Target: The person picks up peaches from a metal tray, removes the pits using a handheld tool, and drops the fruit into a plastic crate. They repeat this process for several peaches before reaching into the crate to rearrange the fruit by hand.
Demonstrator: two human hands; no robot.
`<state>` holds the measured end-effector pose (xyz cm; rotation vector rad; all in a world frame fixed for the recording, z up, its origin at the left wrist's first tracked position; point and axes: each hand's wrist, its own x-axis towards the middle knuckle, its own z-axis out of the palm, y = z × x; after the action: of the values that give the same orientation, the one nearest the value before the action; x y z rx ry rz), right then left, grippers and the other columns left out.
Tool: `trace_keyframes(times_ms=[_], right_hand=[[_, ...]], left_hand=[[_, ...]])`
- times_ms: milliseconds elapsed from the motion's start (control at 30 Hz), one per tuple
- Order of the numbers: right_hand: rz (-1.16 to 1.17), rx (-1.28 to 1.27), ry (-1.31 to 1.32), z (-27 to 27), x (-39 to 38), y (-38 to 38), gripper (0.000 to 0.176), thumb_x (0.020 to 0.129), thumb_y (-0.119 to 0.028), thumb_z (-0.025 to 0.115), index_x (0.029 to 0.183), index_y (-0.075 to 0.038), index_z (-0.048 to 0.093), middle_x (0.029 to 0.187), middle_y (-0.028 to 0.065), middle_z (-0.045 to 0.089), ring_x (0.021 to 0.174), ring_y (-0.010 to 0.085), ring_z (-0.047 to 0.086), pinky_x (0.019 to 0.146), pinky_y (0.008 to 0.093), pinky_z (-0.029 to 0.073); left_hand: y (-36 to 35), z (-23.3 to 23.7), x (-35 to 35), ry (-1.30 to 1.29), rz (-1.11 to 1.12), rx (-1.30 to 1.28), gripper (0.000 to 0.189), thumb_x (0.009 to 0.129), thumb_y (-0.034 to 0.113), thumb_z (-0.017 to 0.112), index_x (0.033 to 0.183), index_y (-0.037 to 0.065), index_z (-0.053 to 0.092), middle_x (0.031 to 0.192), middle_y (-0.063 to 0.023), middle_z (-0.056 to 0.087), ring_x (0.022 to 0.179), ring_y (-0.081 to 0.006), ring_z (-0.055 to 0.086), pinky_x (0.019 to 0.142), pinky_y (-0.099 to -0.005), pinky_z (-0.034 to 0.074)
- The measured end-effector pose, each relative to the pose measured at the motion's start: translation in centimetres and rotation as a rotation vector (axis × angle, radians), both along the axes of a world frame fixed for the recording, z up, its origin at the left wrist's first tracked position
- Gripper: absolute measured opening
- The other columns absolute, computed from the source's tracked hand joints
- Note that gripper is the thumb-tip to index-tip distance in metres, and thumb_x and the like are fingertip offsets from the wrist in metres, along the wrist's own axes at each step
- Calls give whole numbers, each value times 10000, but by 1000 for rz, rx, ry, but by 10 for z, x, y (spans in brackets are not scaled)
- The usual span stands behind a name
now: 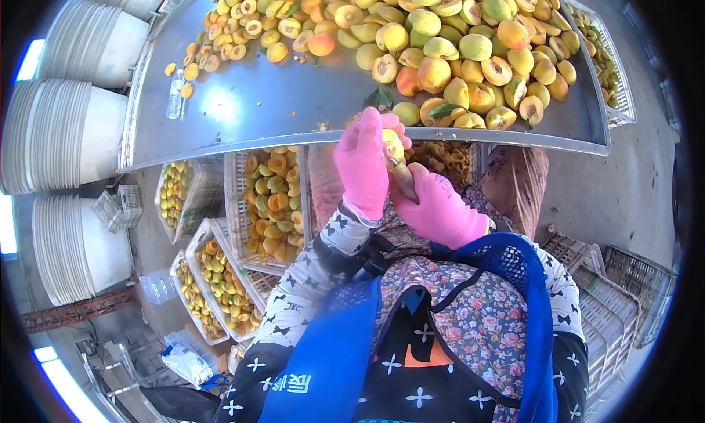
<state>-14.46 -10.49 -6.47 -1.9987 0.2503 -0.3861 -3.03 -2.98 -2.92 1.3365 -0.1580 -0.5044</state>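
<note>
In front of the person, a wide grey metal table with a raised edge (279, 103) is seen. Beyond its left side, tall stacks of round white tubs (70, 136) are placed on the floor. On the far and right part of the table, a large heap of yellow-orange fruits, many of them cut in halves, (455, 52) is spread. Below the near edge, a white plastic crate (233, 203) is filled with similar halves, and more filled crates are seen to the left.

Near the table edge, the left hand in a pink glove (360, 162) is raised, and by its fingers one small yellow fruit (393, 145) is held in a narrow grip. By the right hand in a pink glove (444, 211), a slim tool with a light brown handle (403, 181) is held closed in the fingers, and its metal end is brought to the lower side of this fruit. The exact shape of the tip cannot be told.

On the left part of the table, a clear plastic bottle (175, 96) is standing. Near the heap's front, a green leaf (443, 110) is lying on the fruits.
</note>
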Motion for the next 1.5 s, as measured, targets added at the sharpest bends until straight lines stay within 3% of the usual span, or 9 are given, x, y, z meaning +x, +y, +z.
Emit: trace_keyframes(times_ms=[133,333,400,967,1033,1167,1300,1333,1500], right_hand=[[12,23,-64,-12,0,0,190,866,-129,683,937,-33,535,658,110,570,556,332,596,507,394,465],[211,1027,476,38,-3,-14,144,870,-111,633,957,-44,539,673,-9,531,486,103,530,423,260,408],[150,783,357,24,-3,-7,162,864,-112,643,947,-25,534,660,7,528,468,113,522,417,260,398],[476,1237,621,29,-21,-45,145,804,-117,679,849,-27,575,630,7,526,463,95,474,443,243,349],[567,1155,644,30,-21,-43,151,801,-119,690,856,-27,584,642,0,532,485,85,473,457,240,351],[386,844,737,42,-24,-43,206,847,-189,696,952,-28,620,715,12,576,619,89,529,554,258,409],[317,-49,655,1,-46,-65,332,851,-293,677,1012,-17,589,876,220,660,856,412,644,760,496,493],[270,-156,672,-7,-50,-68,338,853,-302,669,1014,-19,575,895,229,662,879,434,633,765,511,492],[0,-320,484,-18,-38,-98,312,873,-278,653,1021,-21,556,879,232,655,870,409,643,754,504,498]], left_hand=[[8,1,18,39,-376,73,469,1013,432,527,997,-21,647,824,-121,666,694,-206,679,610,-287,553],[-4,3,-2,23,-93,74,453,1011,420,537,978,-16,654,798,-120,675,638,-190,665,583,-283,540],[-8,0,-4,10,-81,68,421,1004,396,559,950,-10,656,790,-106,672,622,-168,645,569,-266,517],[-2,-7,18,157,-648,13,461,1003,416,549,885,-12,676,769,-115,680,599,-202,662,570,-305,545],[2,-9,26,379,-762,38,464,1003,420,546,903,-15,676,789,-121,688,615,-203,669,572,-298,544],[33,2,24,418,-260,101,403,1001,369,571,948,-19,668,837,-120,697,654,-207,681,562,-293,546],[148,-9,75,-231,145,556,223,916,204,684,1043,21,703,895,-81,701,774,-156,675,643,-266,545],[156,-1,87,-829,78,954,256,916,212,681,1086,21,695,1025,-101,692,911,-174,670,796,-314,546],[56,2,110,-602,-96,644,487,898,335,688,1267,23,624,1245,-142,627,1068,-256,637,962,-372,497]])
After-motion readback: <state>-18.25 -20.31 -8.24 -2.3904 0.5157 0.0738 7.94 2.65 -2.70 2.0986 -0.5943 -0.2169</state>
